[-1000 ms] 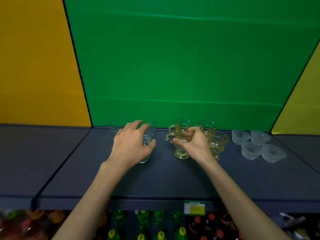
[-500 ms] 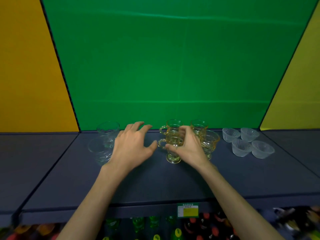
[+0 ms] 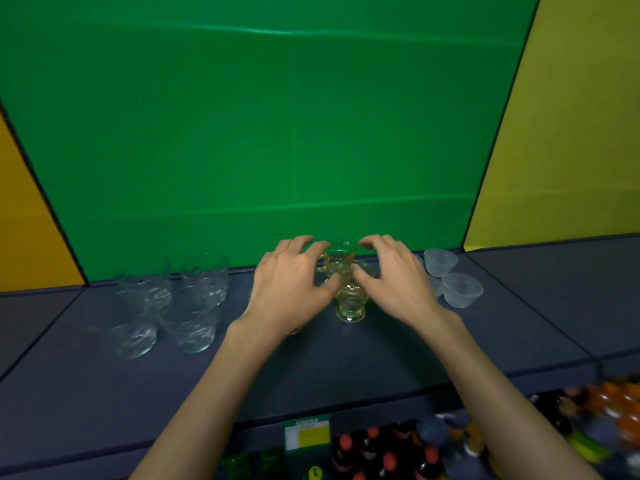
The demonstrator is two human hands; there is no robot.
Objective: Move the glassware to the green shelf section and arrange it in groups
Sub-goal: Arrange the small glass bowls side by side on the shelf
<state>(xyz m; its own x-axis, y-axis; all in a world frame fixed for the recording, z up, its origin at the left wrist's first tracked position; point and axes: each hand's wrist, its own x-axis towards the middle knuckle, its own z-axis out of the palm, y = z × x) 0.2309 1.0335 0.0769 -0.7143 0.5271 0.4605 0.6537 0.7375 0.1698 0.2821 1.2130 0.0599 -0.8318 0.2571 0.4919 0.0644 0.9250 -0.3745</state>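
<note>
Several amber glass mugs point(image 3: 347, 284) stand in a tight cluster in the middle of the dark shelf point(image 3: 346, 368), in front of the green back panel point(image 3: 277, 133). My left hand point(image 3: 291, 285) and my right hand point(image 3: 393, 278) flank this cluster with fingers spread. Both thumbs touch the front mug, and the hands hide the side mugs. Several clear tumblers point(image 3: 166, 303) stand grouped on the left, apart from my hands. Frosted small bowls point(image 3: 462, 289) sit grouped on the right, partly hidden behind my right hand.
Yellow panels point(image 3: 571, 133) border the green section on both sides. Below the shelf's front edge hangs a price tag point(image 3: 306, 433), with bottles point(image 3: 381, 455) on the lower shelf. Bare shelf surface lies in front of the glassware.
My left hand has left the clear tumblers and moved right to the amber mugs. My right hand has opened and now spreads over the cluster. The view has shifted.
</note>
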